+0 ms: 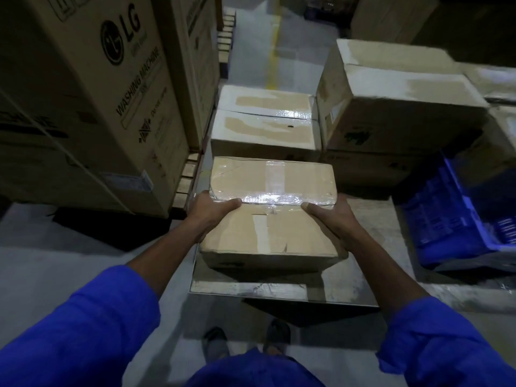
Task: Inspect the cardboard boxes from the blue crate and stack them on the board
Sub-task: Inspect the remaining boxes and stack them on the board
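Observation:
A taped cardboard box (pixel 272 208) is in the centre of the view, over the front of the grey board (pixel 343 289). My left hand (pixel 208 216) grips its left side with the thumb on top. My right hand (pixel 333 217) grips its right side the same way. Whether the box rests on the board or hangs just above it I cannot tell. Behind it lies a flat box (pixel 265 127) on the board, and to the right a larger stack of boxes (pixel 396 107). The blue crate (pixel 452 216) sits tilted at the right.
Tall washing-machine cartons (pixel 92 101) on a wooden pallet (pixel 187 174) stand close at the left. More cartons (pixel 499 79) lie at the far right. A yellow floor line (pixel 275 57) runs away down the aisle. My shoes (pixel 245 342) stand at the board's front edge.

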`<action>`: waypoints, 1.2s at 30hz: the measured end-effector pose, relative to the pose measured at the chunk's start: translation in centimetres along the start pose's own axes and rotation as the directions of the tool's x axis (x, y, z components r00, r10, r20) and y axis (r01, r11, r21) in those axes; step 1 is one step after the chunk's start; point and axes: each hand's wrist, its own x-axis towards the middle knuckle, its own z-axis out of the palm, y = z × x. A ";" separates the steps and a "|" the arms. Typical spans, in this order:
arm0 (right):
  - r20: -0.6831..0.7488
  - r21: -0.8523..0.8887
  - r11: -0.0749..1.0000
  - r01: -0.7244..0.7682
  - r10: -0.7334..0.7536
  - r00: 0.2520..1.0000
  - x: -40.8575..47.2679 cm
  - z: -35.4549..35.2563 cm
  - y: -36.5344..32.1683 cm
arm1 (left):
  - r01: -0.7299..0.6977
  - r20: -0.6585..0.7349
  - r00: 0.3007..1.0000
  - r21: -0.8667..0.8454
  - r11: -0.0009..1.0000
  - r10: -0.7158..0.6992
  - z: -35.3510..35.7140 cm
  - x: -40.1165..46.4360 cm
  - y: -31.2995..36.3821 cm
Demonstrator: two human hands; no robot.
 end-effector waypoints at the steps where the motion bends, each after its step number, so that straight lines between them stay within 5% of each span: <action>1: 0.001 0.014 1.000 0.010 -0.010 1.000 -0.3 0.0 -0.2 | -0.017 0.000 1.000 -0.005 1.000 0.017 -0.2 -0.2 0.0; 6: 0.052 0.099 0.992 0.079 -0.084 0.995 -2.5 -0.3 -1.1 | -0.080 0.031 0.996 -0.070 0.994 0.082 -0.7 -1.6 0.1; 12: -0.104 0.472 0.881 0.019 0.035 0.994 -4.0 -2.6 -2.1 | -0.161 -0.112 0.985 -0.300 0.940 0.133 -1.9 -3.5 1.7; 17: -0.045 0.552 0.833 0.025 0.000 0.999 -4.7 -3.2 -2.0 | -0.153 0.029 0.982 -0.466 0.872 0.188 -2.5 -4.8 3.3; 23: 0.003 0.434 0.901 0.018 -0.021 1.000 -4.4 -4.2 -2.3 | -0.086 0.050 0.993 -0.326 0.941 0.109 -2.8 -4.5 4.0; 30: 0.126 0.012 0.987 0.159 -0.159 0.979 -2.8 -4.2 -6.1 | -0.010 0.063 0.998 -0.201 0.980 0.023 -2.5 -2.7 6.2; 36: 0.127 -0.071 0.995 0.075 -0.066 0.990 -0.3 -4.4 -5.0 | -0.063 0.083 0.993 -0.186 0.981 0.079 -1.6 -2.7 6.7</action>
